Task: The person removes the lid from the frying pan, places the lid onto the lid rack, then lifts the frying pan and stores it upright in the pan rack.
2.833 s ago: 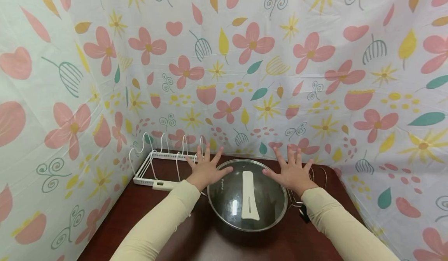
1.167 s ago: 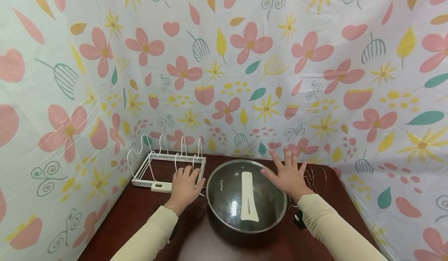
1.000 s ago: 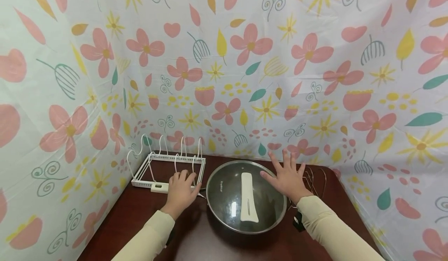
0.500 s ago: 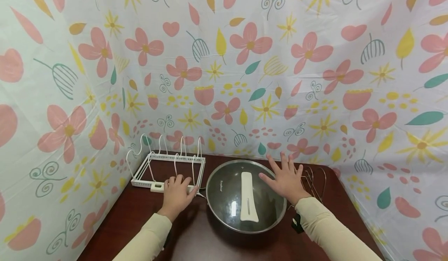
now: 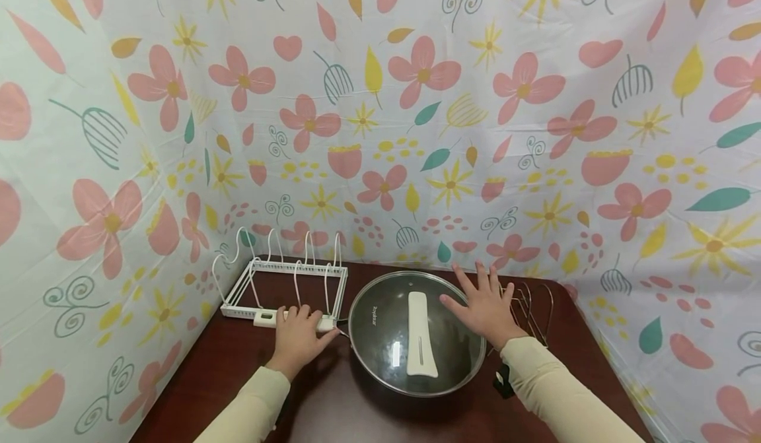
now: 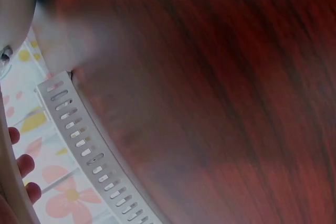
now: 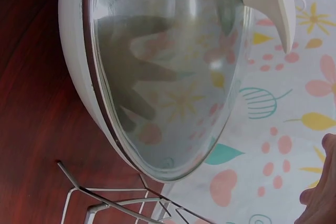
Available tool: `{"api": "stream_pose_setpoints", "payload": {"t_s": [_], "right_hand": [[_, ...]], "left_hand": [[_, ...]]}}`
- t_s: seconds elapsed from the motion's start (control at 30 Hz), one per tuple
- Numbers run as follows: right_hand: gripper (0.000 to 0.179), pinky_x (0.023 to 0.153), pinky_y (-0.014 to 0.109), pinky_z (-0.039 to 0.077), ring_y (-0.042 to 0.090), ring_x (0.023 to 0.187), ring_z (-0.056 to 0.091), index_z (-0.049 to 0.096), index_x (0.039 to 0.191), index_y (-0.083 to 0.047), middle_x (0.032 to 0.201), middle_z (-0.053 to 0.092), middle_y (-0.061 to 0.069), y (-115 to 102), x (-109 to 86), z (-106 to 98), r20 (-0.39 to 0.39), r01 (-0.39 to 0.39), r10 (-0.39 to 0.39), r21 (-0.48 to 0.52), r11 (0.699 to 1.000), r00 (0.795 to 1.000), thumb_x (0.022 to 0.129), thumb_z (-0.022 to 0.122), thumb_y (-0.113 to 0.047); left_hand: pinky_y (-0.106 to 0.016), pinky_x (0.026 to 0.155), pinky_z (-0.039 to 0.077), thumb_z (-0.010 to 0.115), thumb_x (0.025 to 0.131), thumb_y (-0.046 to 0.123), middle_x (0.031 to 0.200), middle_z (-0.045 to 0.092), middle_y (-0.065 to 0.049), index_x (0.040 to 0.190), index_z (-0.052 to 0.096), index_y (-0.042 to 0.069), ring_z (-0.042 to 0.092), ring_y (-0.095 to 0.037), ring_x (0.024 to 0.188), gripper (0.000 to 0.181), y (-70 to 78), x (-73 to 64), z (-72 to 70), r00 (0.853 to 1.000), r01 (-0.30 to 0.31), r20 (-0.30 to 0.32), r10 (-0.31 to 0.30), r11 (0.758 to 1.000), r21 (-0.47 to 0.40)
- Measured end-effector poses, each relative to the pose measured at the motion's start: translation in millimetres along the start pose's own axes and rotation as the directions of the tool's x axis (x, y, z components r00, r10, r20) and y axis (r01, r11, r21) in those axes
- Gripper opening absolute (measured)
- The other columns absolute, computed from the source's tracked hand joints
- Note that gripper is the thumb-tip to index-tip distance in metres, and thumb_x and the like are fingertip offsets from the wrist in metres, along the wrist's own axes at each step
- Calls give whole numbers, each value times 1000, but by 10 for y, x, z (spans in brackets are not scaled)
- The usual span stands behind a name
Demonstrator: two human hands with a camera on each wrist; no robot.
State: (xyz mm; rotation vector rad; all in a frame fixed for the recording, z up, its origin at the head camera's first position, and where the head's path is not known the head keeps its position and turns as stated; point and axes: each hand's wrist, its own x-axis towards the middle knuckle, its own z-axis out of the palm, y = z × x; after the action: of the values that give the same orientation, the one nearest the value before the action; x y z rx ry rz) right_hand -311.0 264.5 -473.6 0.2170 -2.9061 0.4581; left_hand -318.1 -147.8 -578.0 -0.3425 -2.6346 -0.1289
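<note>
A white pan (image 7: pixel 73 40) with a glass lid (image 5: pixel 386 347) stands on the dark red table, and a cream knob (image 5: pixel 420 331) runs across the lid. My left hand (image 5: pixel 296 340) lies over the pan's cream handle (image 5: pixel 265 319) and grips it. Its fingertips (image 6: pixel 25 165) show past the handle's far side in the left wrist view. Fingers spread, my right hand (image 5: pixel 484 306) is held at the lid's right edge and overlaps it in the head view. The lid mirrors the right hand's spread shape in the right wrist view.
Behind the handle stands a white rack (image 5: pixel 238 311) with upright wire loops. A metal wire rack (image 5: pixel 545 307) is right of the pan, partly hidden by the right hand. Flowered cloth (image 5: pixel 380 133) rises along the table's back and sides.
From spread beside the lid, my left hand has moved left and down onto the pan's handle and now grips it. The right hand has sunk slightly, still spread. The pan has stayed put.
</note>
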Motion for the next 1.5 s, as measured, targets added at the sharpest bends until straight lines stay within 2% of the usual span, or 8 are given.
{"api": "stream_pose_setpoints", "payload": {"t_s": [0.17,0.33,0.57,0.8,0.9,1.1,1.23,1.5], "right_hand": [[87,108,78,-2,54,149,-1,21,163,-23,164,11,29,-6,15,21,-1,18,-17,32,999,1000,95,45,-73],[84,110,76,16,53,147,19,31,159,-12,156,32,30,-41,35,66,-12,40,-39,100,994,999,97,51,-65],[78,105,65,38,47,134,46,36,155,-8,148,47,26,-119,52,93,57,-36,22,259,965,998,99,53,-59],[73,88,54,53,37,111,65,47,149,-7,125,66,21,-197,72,134,70,-111,92,373,921,993,98,56,-58],[68,79,49,56,35,99,69,49,147,-5,116,69,20,-229,62,156,133,-187,140,472,862,981,100,57,-53],[67,70,47,60,37,88,72,48,143,6,110,70,26,-307,-5,204,315,-370,205,671,643,927,102,56,-47],[76,65,48,61,35,75,72,42,145,10,101,69,27,-362,-55,242,398,-440,201,715,543,895,101,56,-51],[88,65,47,60,33,75,72,34,148,10,98,68,26,-472,-101,269,493,-509,180,691,514,851,98,51,-61]], "left_hand": [[-62,102,30,60,83,77,98,62,-7,102,70,16,54,-35,96,64,-17,-1,38,1000,-2,2,2,1000,9],[-61,101,31,62,82,75,96,62,-7,101,70,16,54,-35,95,63,-27,-4,57,1000,-6,-14,6,1000,5],[-61,99,32,62,81,76,94,62,-6,99,70,16,54,-35,93,62,-26,1,61,1000,-7,-19,7,1000,9],[-60,99,31,62,83,75,93,62,-7,100,70,16,53,-35,93,62,-5,11,60,1000,-2,-10,2,1000,-7],[-61,99,31,63,83,75,92,62,-6,100,70,15,53,-34,93,62,1,0,58,1000,0,-12,-1,1000,-7],[-62,100,31,67,82,72,90,60,-6,98,70,15,53,-34,93,59,9,-25,65,1000,1,-31,-2,1000,-23],[-62,100,30,69,81,70,89,60,-6,97,69,15,53,-35,93,57,17,-23,66,999,-1,-34,-1,999,-40],[-61,101,30,65,83,73,91,60,-6,100,70,15,52,-34,95,61,16,-18,52,1000,11,-5,-11,999,-32]]}}
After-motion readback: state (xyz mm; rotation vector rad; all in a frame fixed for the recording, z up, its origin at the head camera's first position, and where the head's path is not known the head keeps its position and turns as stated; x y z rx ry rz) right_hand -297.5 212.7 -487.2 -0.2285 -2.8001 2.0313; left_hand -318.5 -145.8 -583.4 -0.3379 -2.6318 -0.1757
